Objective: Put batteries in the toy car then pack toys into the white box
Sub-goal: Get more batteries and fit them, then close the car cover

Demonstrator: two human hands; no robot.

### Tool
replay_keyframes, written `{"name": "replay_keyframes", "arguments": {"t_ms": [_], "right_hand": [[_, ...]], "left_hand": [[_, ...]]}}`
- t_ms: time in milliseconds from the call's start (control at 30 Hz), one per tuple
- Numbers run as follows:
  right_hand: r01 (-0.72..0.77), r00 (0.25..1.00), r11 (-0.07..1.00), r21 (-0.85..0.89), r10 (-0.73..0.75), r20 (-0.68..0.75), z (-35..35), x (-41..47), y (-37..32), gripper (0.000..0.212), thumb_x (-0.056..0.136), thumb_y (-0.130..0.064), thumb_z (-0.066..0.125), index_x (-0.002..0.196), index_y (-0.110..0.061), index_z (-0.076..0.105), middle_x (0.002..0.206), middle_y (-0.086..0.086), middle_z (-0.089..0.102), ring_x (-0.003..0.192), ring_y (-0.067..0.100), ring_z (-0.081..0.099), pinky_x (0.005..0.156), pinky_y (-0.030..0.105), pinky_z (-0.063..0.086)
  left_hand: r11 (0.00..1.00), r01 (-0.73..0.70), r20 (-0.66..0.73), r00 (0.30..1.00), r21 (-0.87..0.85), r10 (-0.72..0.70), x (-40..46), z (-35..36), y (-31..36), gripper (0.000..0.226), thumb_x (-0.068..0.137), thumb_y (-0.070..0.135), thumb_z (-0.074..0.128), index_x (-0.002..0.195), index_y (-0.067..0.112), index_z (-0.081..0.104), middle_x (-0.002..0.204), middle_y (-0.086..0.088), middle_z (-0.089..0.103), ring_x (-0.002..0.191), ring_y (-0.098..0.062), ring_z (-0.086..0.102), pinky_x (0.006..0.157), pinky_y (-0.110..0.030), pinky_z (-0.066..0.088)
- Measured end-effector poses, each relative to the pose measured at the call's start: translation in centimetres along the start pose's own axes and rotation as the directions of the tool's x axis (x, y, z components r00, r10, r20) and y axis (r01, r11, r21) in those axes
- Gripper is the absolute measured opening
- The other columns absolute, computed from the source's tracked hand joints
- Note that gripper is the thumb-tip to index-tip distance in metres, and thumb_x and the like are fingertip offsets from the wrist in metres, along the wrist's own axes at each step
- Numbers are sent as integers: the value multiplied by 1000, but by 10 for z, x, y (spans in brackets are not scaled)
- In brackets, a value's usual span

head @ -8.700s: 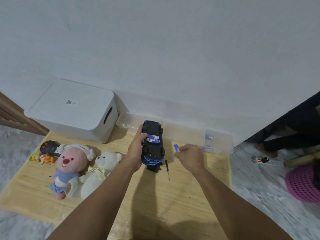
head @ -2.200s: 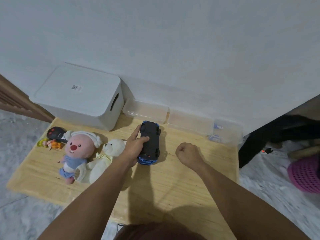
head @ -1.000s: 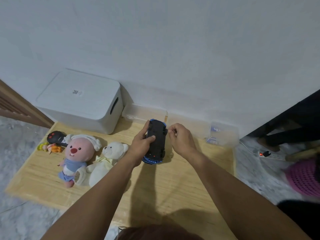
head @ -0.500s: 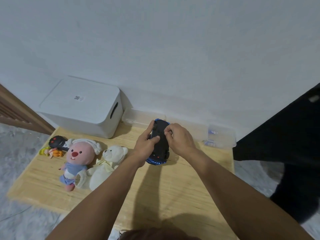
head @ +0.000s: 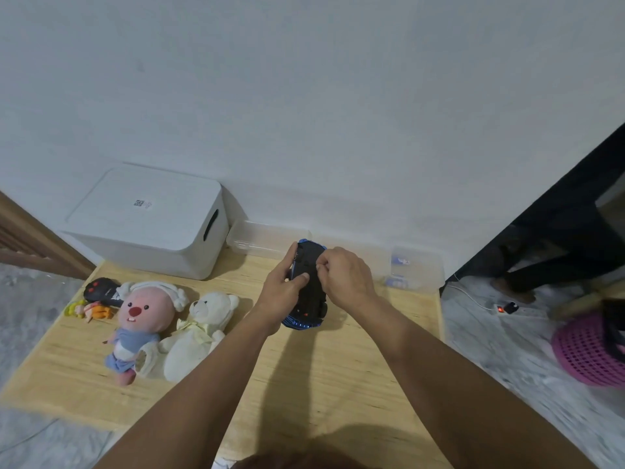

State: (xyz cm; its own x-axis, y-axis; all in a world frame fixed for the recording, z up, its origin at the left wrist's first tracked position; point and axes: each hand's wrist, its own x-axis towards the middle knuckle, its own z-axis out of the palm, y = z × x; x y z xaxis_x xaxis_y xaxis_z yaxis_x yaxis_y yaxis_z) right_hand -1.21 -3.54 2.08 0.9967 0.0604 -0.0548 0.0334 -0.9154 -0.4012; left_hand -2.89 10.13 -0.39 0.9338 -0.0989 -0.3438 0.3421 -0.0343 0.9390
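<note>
While the right hand (head: 345, 277) had rested apart as a fist two seconds before, it now curled over the toy car (head: 308, 292), fingertips pinching at its black underside. The left hand (head: 282, 289) still gripped the car's left side, thumb across it, above the wooden desk (head: 304, 384). The white box (head: 148, 221), lid on, stood by the wall; a pink plush (head: 140, 316) and white bear (head: 199, 333) lay left.
</note>
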Motion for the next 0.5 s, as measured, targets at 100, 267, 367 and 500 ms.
{"name": "replay_keyframes", "arguments": {"t_ms": [100,267,367,500], "right_hand": [[-51,999,996,70,52,-11,-6,-1,0,19,92,-21,52,98,-21,70,103,4,68,94,29,62,77,37,51],[-86,995,985,152,91,-31,-11,-9,4,17,89,-20,55,92,-22,72,96,1,71,90,26,64,76,36,53],[-158,982,943,292,182,-57,-12,-12,8,13,86,-21,61,85,-22,73,89,-2,72,86,22,65,73,33,53],[-178,973,918,353,217,-74,-13,-16,11,11,86,-23,63,84,-22,74,88,-3,73,85,20,65,72,31,53]], "left_hand": [[1000,-11,-5,1000,2,11,-3,4,2,63,96,8,51,145,43,35,117,0,65,106,-20,62,89,-31,51],[1000,-12,-21,1000,21,12,-8,11,5,62,97,10,51,145,44,33,118,-6,63,103,-22,63,81,-28,51],[1000,-15,-23,1000,12,15,-12,17,8,62,97,9,51,146,43,34,119,-5,63,102,-19,62,79,-26,52],[1000,-17,-30,999,16,17,-14,20,10,62,96,9,51,144,45,35,117,-5,64,102,-19,63,76,-24,50]]}}
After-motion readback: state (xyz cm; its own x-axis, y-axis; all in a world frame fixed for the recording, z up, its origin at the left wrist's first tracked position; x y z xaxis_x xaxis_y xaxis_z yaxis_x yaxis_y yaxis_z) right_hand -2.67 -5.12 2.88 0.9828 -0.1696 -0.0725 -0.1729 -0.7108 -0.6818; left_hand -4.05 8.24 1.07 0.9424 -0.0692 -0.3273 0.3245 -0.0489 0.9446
